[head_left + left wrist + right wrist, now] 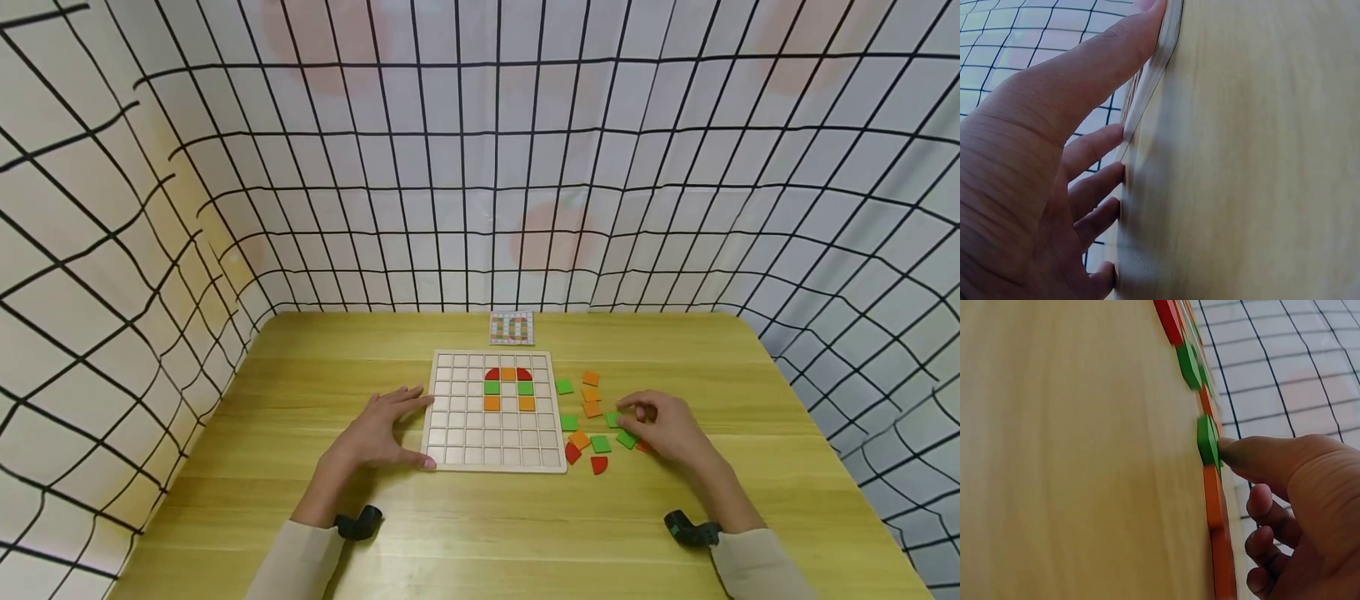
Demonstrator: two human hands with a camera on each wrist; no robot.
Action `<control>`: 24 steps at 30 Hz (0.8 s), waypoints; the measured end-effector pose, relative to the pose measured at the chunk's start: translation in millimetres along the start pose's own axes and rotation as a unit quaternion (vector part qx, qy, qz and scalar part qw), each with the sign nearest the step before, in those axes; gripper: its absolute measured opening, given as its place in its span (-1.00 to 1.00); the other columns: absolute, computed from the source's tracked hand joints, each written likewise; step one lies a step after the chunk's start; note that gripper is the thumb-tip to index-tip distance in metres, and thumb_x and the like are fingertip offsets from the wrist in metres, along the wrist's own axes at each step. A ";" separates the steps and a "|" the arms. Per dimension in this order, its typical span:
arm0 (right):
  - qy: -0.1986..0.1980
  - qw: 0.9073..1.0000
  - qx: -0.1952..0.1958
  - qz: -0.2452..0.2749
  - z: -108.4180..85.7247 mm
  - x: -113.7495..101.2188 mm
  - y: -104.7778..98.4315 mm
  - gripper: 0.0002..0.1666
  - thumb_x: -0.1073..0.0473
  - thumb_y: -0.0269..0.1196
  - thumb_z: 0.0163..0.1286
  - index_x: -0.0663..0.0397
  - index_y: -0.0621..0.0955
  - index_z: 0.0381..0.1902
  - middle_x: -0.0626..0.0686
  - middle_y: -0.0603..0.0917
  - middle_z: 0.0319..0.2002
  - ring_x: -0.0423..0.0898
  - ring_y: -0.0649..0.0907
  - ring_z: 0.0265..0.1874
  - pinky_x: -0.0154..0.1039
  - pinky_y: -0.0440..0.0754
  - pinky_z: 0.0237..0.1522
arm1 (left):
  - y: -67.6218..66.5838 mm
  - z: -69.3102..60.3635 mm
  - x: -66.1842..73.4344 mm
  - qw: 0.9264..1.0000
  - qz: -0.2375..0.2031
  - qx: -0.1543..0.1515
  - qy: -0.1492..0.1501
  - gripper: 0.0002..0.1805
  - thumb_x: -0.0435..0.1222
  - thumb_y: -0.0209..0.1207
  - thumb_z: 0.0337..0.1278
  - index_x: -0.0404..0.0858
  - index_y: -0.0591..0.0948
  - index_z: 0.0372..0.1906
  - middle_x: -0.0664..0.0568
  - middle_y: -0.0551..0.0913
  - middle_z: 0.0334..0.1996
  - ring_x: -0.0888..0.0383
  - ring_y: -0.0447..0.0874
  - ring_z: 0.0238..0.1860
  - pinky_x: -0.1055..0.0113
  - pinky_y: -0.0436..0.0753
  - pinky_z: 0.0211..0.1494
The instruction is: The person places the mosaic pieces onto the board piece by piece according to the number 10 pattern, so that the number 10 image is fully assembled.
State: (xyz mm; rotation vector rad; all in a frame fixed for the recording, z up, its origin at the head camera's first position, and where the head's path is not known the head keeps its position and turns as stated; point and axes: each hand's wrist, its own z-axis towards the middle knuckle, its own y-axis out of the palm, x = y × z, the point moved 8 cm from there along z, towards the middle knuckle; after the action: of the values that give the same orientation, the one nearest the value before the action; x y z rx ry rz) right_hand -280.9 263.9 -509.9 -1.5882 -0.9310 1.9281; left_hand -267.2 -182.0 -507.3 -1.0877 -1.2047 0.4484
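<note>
A pale, black-gridded backdrop (515, 158) rose behind the yellowish, wood-grained bench (517, 537) and along its left and right sides.

We see the left hand (1038, 144) entering from the left side of the left wrist view. Its thumb (1100, 53) stretches toward the top, the tip against the pale edge of a thin board (1159, 59). Below, we make out four gently bent fingers, spread apart, the uppermost reaching the board's far end. A light wood-grain tabletop (1260, 150) fills our right side, softly shadowed beside the fingertips. Behind the hand we see a whitish wall covering (1013, 40) crossed by dark grid lines.
</note>
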 end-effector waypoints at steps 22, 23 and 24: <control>0.028 1.000 0.001 0.003 5.8 19.0 -5.8 -0.64 -0.04 0.36 0.45 0.04 0.74 0.05 -0.02 0.57 -0.44 -0.17 0.45 -0.52 -0.31 0.40 -0.46 | 1.4 0.5 -0.8 1.000 0.001 0.000 0.000 0.20 0.36 0.54 -0.36 0.02 0.42 0.52 -0.03 0.27 0.60 -0.16 0.11 0.63 -0.37 -0.08 0.63; 0.030 1.000 0.007 0.003 6.7 20.0 -6.6 -0.63 -0.05 0.35 0.46 0.05 0.74 0.06 -0.03 0.57 -0.46 -0.17 0.45 -0.54 -0.32 0.42 -0.46 | 1.2 0.4 -0.5 1.000 0.000 0.000 0.000 0.20 0.36 0.54 -0.36 0.02 0.42 0.52 -0.03 0.27 0.60 -0.16 0.11 0.63 -0.37 -0.09 0.63; 0.031 0.999 0.012 0.002 7.7 20.8 -7.3 -0.61 -0.06 0.35 0.46 0.07 0.74 0.07 -0.03 0.58 -0.46 -0.17 0.46 -0.55 -0.31 0.43 -0.47 | 1.3 0.4 -0.4 1.000 -0.001 0.000 0.000 0.19 0.36 0.55 -0.36 0.03 0.42 0.52 -0.03 0.27 0.60 -0.16 0.11 0.64 -0.37 -0.09 0.63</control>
State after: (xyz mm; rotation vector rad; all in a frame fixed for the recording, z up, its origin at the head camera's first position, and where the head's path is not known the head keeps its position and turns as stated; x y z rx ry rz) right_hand -293.4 282.2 -517.2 -1.6278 -0.8777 1.8747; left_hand -267.4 -181.5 -508.6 -1.0872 -1.2067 0.4469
